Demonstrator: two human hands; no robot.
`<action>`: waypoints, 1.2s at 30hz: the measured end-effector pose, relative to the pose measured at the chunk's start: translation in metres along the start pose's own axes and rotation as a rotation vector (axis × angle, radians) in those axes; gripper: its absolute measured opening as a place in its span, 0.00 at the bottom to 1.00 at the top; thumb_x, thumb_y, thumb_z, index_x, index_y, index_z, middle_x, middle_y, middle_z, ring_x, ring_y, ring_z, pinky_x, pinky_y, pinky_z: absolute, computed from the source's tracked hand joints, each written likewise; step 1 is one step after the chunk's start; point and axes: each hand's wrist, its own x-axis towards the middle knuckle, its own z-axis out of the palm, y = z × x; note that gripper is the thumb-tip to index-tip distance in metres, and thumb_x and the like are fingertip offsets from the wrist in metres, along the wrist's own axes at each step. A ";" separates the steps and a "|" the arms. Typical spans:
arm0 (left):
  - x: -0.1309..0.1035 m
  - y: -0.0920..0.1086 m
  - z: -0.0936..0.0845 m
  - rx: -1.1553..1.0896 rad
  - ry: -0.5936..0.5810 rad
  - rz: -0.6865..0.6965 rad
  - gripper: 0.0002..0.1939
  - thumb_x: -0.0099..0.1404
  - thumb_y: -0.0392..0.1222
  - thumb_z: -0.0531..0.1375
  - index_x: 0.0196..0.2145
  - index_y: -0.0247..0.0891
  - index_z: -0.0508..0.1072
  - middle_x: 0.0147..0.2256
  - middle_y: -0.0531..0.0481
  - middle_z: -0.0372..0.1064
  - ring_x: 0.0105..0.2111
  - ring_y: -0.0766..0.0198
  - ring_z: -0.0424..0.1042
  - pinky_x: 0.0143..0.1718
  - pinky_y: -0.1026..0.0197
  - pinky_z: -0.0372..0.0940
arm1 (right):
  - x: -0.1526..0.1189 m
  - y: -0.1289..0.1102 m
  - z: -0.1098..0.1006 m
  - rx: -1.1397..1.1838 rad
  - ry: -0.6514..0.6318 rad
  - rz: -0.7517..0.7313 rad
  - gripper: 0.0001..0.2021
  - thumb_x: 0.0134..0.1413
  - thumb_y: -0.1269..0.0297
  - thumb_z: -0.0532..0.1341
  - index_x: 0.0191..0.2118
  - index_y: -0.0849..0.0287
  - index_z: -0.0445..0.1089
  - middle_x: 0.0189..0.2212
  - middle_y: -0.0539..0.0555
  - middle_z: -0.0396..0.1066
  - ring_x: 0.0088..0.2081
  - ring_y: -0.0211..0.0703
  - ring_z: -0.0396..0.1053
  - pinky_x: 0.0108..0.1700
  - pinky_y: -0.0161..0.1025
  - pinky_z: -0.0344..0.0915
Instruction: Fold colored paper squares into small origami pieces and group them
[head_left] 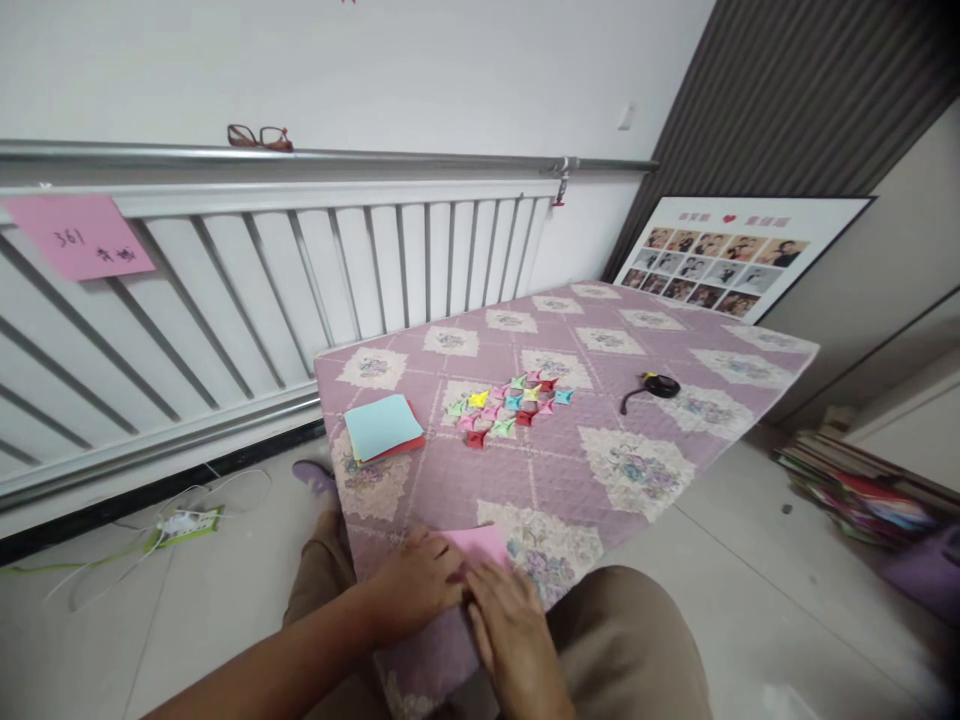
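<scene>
A sheet of pink paper (486,544) lies near the close end of the table, partly hidden under both hands. My left hand (421,582) holds its left side, fingers bent down onto it. From the right, my right hand (514,622) grips the near part of the sheet, its fingers close together. The fingertips of the two hands almost meet, and they cover the sheet's near edge. Beyond them is a stack of coloured paper (384,427) with a light blue sheet on top. Several small folded paper pieces (514,403) in mixed colours stand in rows farther off.
A black tape measure (661,385) with a strap lies on the right of the flowered tablecloth (555,470). A white radiator (420,255) borders the far left side. Glasses (259,138) rest on the pipe above. A photo board (739,255) leans at the back. A power strip (184,524) lies on the floor.
</scene>
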 end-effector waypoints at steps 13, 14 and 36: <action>-0.038 0.001 0.006 -0.037 0.100 -0.127 0.11 0.69 0.45 0.55 0.48 0.48 0.69 0.50 0.52 0.65 0.49 0.61 0.61 0.51 0.55 0.50 | -0.014 -0.006 0.012 -0.026 -0.215 -0.005 0.27 0.51 0.64 0.61 0.58 0.53 0.59 0.56 0.52 0.65 0.55 0.49 0.64 0.55 0.48 0.55; -0.043 0.000 0.006 -0.034 0.109 -0.140 0.11 0.69 0.45 0.55 0.49 0.48 0.69 0.50 0.52 0.66 0.50 0.61 0.61 0.51 0.55 0.50 | -0.015 -0.006 0.012 -0.027 -0.225 -0.003 0.27 0.51 0.64 0.61 0.58 0.52 0.60 0.57 0.52 0.65 0.55 0.49 0.64 0.55 0.49 0.55; -0.072 0.006 0.010 0.011 0.058 -0.250 0.09 0.69 0.39 0.55 0.46 0.44 0.69 0.51 0.52 0.68 0.51 0.62 0.62 0.52 0.58 0.55 | -0.015 0.021 -0.020 0.016 -0.029 0.225 0.12 0.56 0.62 0.58 0.47 0.51 0.69 0.41 0.52 0.74 0.43 0.47 0.70 0.49 0.48 0.56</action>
